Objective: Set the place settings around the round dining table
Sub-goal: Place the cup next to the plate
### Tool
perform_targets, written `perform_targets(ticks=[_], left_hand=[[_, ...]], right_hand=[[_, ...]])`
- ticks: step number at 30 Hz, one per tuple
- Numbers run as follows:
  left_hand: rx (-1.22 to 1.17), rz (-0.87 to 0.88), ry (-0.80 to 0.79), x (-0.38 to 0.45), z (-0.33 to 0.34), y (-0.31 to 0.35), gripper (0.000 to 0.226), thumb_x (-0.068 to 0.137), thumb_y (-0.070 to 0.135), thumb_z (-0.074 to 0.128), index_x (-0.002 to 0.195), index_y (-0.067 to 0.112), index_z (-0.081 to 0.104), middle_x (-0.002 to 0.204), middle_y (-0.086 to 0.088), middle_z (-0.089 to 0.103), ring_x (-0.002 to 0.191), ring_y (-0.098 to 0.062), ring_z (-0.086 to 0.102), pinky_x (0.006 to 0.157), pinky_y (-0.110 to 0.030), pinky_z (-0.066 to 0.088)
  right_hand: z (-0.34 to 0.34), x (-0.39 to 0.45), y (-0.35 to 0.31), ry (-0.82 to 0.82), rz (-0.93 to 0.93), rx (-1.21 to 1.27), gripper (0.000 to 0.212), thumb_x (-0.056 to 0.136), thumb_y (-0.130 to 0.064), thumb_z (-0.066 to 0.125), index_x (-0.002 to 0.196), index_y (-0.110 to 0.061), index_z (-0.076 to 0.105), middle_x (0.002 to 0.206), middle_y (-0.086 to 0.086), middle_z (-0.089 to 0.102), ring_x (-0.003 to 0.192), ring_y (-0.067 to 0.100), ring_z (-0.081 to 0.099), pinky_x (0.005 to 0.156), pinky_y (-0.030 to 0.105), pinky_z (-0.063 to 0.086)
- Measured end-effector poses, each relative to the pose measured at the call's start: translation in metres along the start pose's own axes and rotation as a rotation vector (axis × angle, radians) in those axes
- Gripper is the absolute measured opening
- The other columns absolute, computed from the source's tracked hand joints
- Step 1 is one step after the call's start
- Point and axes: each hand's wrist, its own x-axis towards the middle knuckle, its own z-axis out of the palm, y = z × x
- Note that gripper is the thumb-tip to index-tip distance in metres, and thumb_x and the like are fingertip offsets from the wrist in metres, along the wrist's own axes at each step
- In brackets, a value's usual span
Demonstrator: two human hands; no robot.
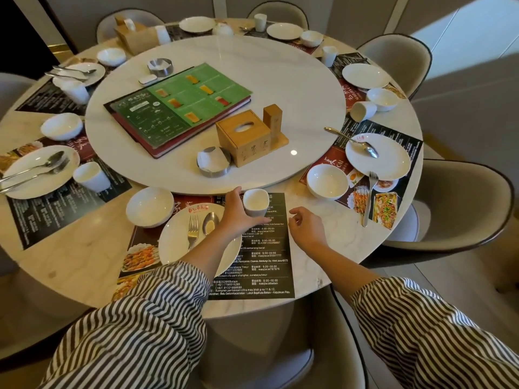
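Note:
A white handleless cup [256, 202] stands upright on the dark printed placemat [264, 248] at the near setting. My left hand [238, 213] wraps around the cup's left side. My right hand [307, 227] hovers just right of the cup above the placemat, fingers loosely curled, holding nothing. Left of the cup lies a white plate [179, 242] with a fork [193, 230] and a spoon [210, 222] on it. A white bowl [149, 206] sits at the plate's upper left.
A white turntable [295, 88] in the middle carries a green menu [179, 105], a wooden tissue box [247, 137] and two metal ashtrays. Other settings ring the round table [84, 262]; a cup [362, 110] at the right lies tipped. Padded chairs [466, 209] surround it.

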Motion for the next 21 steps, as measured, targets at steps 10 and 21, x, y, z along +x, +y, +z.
perform_targets(ticks=[10,21], left_hand=[[0.020,0.130,0.282,-0.056,0.011,-0.004,0.037,0.084,0.013,0.069,0.116,0.014,0.051,0.117,-0.001,0.053,0.106,-0.013,0.050,0.081,-0.015,0.037],[0.033,0.150,0.138,-0.093,0.062,0.040,0.029,0.087,0.014,0.066,0.115,0.016,0.060,0.115,0.000,0.062,0.104,-0.010,0.057,0.086,-0.023,0.048]], right_hand=[[-0.024,-0.023,-0.008,-0.016,-0.044,-0.060,0.032,0.095,-0.022,0.057,0.125,-0.012,0.060,0.120,0.006,0.066,0.106,0.020,0.062,0.092,0.032,0.051],[-0.083,-0.041,0.027,-0.032,-0.059,-0.133,0.032,0.095,-0.029,0.058,0.124,-0.015,0.061,0.122,0.002,0.065,0.110,0.017,0.060,0.100,0.034,0.049]])
